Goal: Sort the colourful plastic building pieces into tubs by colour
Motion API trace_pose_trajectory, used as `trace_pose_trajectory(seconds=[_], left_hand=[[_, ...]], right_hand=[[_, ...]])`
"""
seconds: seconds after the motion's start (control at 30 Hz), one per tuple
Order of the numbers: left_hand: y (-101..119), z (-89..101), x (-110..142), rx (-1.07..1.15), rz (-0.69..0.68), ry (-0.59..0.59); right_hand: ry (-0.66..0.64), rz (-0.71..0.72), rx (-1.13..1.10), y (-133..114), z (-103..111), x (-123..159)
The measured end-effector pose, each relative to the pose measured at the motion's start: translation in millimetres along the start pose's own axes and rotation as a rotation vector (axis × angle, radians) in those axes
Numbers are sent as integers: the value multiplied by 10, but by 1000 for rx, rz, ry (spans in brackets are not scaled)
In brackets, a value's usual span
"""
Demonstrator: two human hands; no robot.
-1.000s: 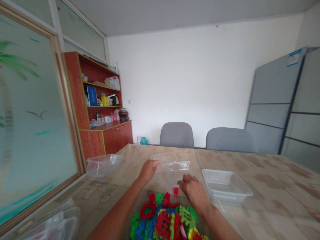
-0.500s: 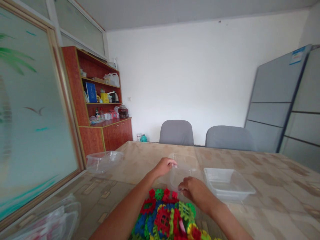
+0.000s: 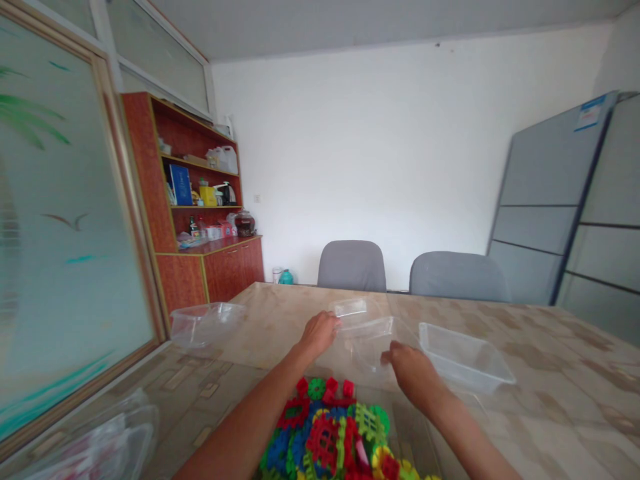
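Observation:
A clear plastic container (image 3: 367, 347) is between my two hands, just beyond a heap of colourful plastic building pieces (image 3: 327, 433). My left hand (image 3: 321, 331) is closed on the container's left edge. At its right side, the curled fingers of my right hand (image 3: 409, 365) grip the clear plastic. The see-through walls make its exact outline hard to follow. Right of my right hand stands another clear rectangular container (image 3: 467, 360), turned at an angle. The heap holds red, blue, green and yellow pieces and lies below my hands, between my forearms.
A clear container (image 3: 205, 323) sits at the table's left edge. Clear plastic with red-printed contents (image 3: 100, 447) lies at the lower left. Two grey chairs (image 3: 351, 267) stand across the patterned table (image 3: 550, 380). A wooden cabinet (image 3: 200, 200) stands behind on the left.
The clear container between my hands has tilted, and its rim shows more plainly. My right hand has moved right and slightly up, my left slightly left. The container at right has turned.

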State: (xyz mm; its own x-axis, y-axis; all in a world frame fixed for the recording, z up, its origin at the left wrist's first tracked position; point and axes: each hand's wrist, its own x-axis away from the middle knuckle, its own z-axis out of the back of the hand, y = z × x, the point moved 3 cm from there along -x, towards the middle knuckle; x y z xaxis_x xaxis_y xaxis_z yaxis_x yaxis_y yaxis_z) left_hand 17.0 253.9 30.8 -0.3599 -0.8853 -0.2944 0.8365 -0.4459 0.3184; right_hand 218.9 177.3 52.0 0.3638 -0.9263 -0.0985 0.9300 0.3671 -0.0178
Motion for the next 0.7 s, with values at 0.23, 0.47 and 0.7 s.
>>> trace_pose_trajectory(seconds=[0.23, 0.47, 0.7], left_hand=[[177, -130, -56, 11, -3, 11], [345, -185, -64, 17, -34, -37], [456, -79, 0, -89, -8, -80]], right_hand=[[-5, -171, 48, 109, 62, 23], [-11, -73, -64, 152, 127, 19], [123, -292, -54, 611, 274, 31]])
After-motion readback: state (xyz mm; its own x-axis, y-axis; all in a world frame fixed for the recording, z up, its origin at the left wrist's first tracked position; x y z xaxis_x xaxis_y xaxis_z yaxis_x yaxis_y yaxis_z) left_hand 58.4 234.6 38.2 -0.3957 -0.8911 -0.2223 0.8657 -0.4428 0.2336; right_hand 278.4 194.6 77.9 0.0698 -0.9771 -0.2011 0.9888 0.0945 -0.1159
